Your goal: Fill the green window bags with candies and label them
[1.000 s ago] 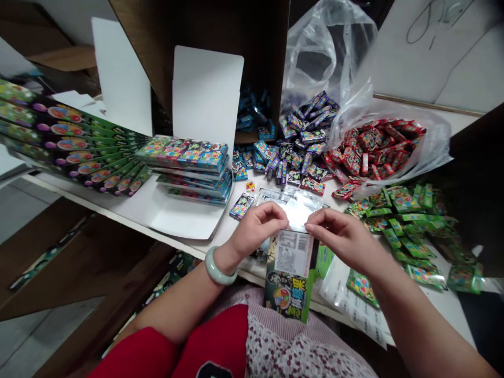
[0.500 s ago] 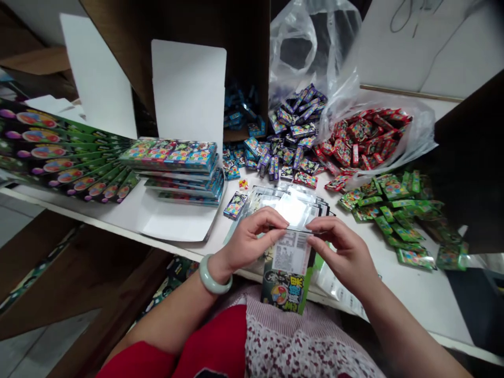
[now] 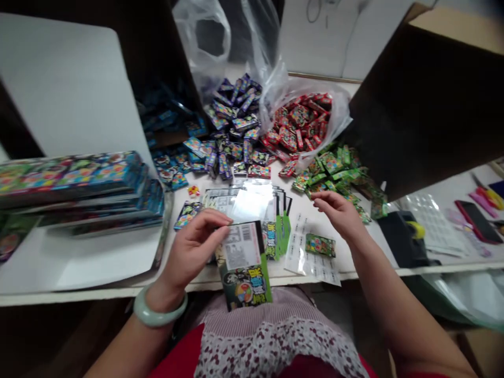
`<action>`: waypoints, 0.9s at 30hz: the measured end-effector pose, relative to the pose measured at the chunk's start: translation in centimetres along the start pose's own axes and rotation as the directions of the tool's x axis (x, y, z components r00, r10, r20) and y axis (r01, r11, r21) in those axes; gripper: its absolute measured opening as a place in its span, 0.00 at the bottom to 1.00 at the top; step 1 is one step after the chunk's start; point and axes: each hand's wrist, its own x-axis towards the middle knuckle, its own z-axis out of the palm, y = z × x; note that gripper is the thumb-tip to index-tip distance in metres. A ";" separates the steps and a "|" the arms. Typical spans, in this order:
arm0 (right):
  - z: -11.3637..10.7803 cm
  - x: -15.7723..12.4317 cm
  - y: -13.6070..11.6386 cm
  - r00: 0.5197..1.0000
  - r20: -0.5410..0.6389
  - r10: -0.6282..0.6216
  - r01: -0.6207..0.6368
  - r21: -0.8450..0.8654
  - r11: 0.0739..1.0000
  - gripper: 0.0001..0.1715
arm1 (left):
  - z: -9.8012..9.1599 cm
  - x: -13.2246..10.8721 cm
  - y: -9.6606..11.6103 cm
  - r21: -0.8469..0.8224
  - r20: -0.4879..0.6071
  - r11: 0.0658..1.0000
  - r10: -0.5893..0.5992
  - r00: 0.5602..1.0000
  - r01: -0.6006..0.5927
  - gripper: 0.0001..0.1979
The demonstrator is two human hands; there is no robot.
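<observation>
My left hand (image 3: 195, 249), with a pale green bangle at the wrist, pinches the top of a green and black printed pouch (image 3: 243, 265) that hangs over the table's front edge. My right hand (image 3: 339, 212) hovers over the table with nothing in it, fingers loosely curled, near the pile of green sachets (image 3: 334, 170). Between my hands lies a stack of flat empty pouches (image 3: 252, 205). One green sachet (image 3: 320, 245) rests on a clear pouch just below my right hand.
Purple sachets (image 3: 232, 121) and red sachets (image 3: 299, 123) in a clear plastic bag lie at the back. Stacked colourful boxes (image 3: 79, 184) sit left on white card. A dark cardboard flap (image 3: 425, 100) rises right; a black tape dispenser (image 3: 405, 236) and tools lie beyond.
My right hand has let go of the pouch and moved right toward the green sachets. The left hand alone keeps the pouch. The view has swung to the right.
</observation>
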 end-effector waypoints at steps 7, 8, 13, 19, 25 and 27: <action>-1.0 -0.3 5.2 0.988 0.054 0.145 -0.108 -0.434 0.895 0.12 | 0.9 0.6 -0.8 -0.006 -0.019 0.999 -0.037 0.999 0.037 0.01; -0.6 -0.3 5.2 0.987 0.061 0.152 -0.111 -0.437 0.893 0.12 | 0.9 0.6 -0.8 -0.006 -0.020 0.999 -0.043 0.999 0.042 0.01; 0.0 -0.1 4.9 0.977 0.101 0.188 -0.131 -0.411 0.902 0.08 | 1.0 0.7 -0.8 0.002 -0.027 0.999 -0.038 0.999 0.038 0.01; -2.2 -0.9 5.1 0.942 0.208 0.265 -0.204 -0.274 0.940 0.12 | 1.3 1.0 -0.8 0.006 -0.028 1.000 -0.020 0.999 0.021 0.01; -2.0 -0.2 -2.1 0.912 0.405 0.062 -0.082 0.032 0.996 0.14 | 2.1 0.8 -1.1 0.006 -0.012 0.999 0.050 0.999 -0.050 0.02; -0.4 0.3 -6.2 0.842 0.533 -0.089 0.039 0.105 0.994 0.12 | 2.3 0.7 -1.1 0.001 -0.002 0.998 0.062 0.998 -0.062 0.02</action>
